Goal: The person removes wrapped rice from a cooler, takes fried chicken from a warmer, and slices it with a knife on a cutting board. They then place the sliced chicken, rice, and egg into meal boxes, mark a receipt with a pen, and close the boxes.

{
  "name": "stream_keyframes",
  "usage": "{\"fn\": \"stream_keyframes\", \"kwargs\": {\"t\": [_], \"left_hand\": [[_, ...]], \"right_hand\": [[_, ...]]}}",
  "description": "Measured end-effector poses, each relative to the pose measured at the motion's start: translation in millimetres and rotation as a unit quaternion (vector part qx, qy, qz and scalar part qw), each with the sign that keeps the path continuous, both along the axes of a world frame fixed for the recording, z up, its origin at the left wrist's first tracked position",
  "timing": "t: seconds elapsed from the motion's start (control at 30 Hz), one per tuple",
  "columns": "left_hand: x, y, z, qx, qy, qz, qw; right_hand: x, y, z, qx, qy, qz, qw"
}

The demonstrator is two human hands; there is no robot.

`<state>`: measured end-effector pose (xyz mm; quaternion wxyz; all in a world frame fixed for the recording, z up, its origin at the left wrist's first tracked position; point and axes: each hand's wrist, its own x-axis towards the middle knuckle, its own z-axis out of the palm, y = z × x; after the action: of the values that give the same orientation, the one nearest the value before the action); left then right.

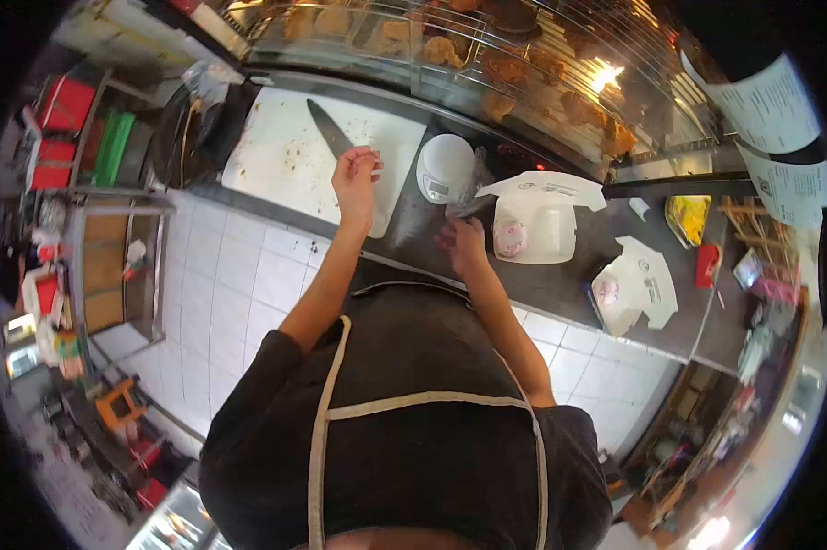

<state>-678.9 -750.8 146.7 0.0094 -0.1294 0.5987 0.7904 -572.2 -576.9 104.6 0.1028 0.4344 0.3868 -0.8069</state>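
Observation:
A large knife lies on the white cutting board, its dark blade pointing away to the left. Over the board, beside the blade's near end, my left hand is raised with its fingers curled together; anything in them is too small to make out. My right hand pinches a clear plastic bag at the near edge of the white kitchen scale. To the right of that hand is an open white takeaway box with a small round pink-and-white packet in its left side.
Another open white box stands further right, near the counter's front edge. A yellow packet and a red object lie beyond it. Behind the counter runs a lit glass display case with fried food on racks.

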Motion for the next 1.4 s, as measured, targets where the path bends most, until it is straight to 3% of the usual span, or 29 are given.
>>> {"fn": "stream_keyframes", "kwargs": {"t": [0.07, 0.1, 0.17, 0.2, 0.23, 0.3, 0.37, 0.43, 0.5, 0.57, 0.67, 0.77, 0.83, 0.9, 0.93, 0.97, 1.03, 1.1, 1.17, 1.2, 1.3, 1.4], "left_hand": [[-4.5, -10.1, -5.2, 0.02, -0.012, -0.054, 0.998], [0.1, -15.7, -8.8, 0.03, -0.021, -0.087, 0.996], [-2.2, -24.5, -25.4, 0.016, -0.018, -0.133, 0.991], [-1.1, -27.2, -28.3, -0.035, 0.041, -0.234, 0.971], [0.7, -31.0, -27.5, -0.089, 0.102, -0.327, 0.935], [14.0, -36.7, 2.2, -0.096, 0.149, -0.352, 0.919], [8.6, -39.1, 16.7, -0.101, 0.209, -0.379, 0.896], [-0.2, -42.6, 16.7, -0.134, 0.164, -0.352, 0.912], [-9.8, -46.5, 23.4, -0.136, 0.189, -0.36, 0.903], [-15.1, -50.6, 54.1, -0.179, 0.286, -0.312, 0.888], [-14.6, -57.8, 47.1, -0.205, 0.34, -0.282, 0.873], [-13.1, -68.7, 56.8, -0.224, 0.405, -0.247, 0.851], [-2.2, -77.1, 68.1, -0.203, 0.39, -0.26, 0.86], [-5.9, -78.0, 72.1, -0.179, 0.381, -0.28, 0.863], [-10.2, -76.2, 69.8, -0.185, 0.36, -0.258, 0.877], [-13.3, -72.3, 67.3, -0.189, 0.338, -0.239, 0.89], [-14.2, -61.5, 69.0, -0.18, 0.342, -0.262, 0.884], [-1.3, -52.3, 72.7, -0.178, 0.336, -0.275, 0.883], [19.2, -37.4, 81.0, -0.162, 0.381, -0.345, 0.842], [27.5, -24.8, 81.5, -0.136, 0.375, -0.361, 0.843], [32.7, 14.2, 78.4, -0.13, 0.403, -0.408, 0.809], [44.0, 48.8, 87.3, -0.131, 0.418, -0.411, 0.8]], "right_hand": [[-26.4, -8.4, -55.7, 0.256, -0.065, -0.127, 0.956], [-25.6, -11.3, -68.0, 0.269, -0.077, -0.137, 0.95], [-38.7, -18.8, -76.9, 0.256, 0.028, -0.263, 0.93], [-38.2, -34.3, -73.6, 0.289, 0.105, -0.278, 0.91], [-37.0, -53.1, -53.9, 0.293, 0.104, -0.278, 0.909], [-34.6, -96.8, 18.2, 0.337, 0.16, -0.186, 0.909], [-42.8, -121.2, 55.3, 0.312, 0.186, -0.189, 0.913], [-49.3, -137.2, 85.9, 0.144, 0.293, -0.231, 0.916], [-52.0, -137.5, 85.0, 0.156, 0.314, -0.197, 0.915], [-60.9, -135.2, 88.9, 0.074, 0.389, -0.203, 0.896], [-67.2, -129.7, 88.5, 0.046, 0.427, -0.174, 0.886], [-81.8, -133.9, 106.7, -0.014, 0.422, -0.232, 0.876], [-89.8, -131.8, 113.6, -0.003, 0.424, -0.258, 0.868], [-95.0, -119.0, 104.8, -0.048, 0.424, -0.213, 0.879], [-90.3, -118.1, 118.8, -0.054, 0.451, -0.14, 0.88], [-85.2, -118.2, 132.3, -0.045, 0.459, -0.157, 0.873], [-76.2, -115.7, 159.8, -0.182, 0.516, -0.122, 0.828], [-61.8, -99.7, 164.3, -0.186, 0.492, -0.176, 0.832], [-52.5, -77.8, 163.6, -0.064, 0.454, -0.292, 0.839], [-48.1, -69.0, 162.2, -0.063, 0.507, -0.286, 0.81], [-21.7, -48.5, 171.1, 0.013, 0.49, -0.337, 0.803], [9.8, -20.9, 193.6, 0.004, 0.539, -0.294, 0.79]]}}
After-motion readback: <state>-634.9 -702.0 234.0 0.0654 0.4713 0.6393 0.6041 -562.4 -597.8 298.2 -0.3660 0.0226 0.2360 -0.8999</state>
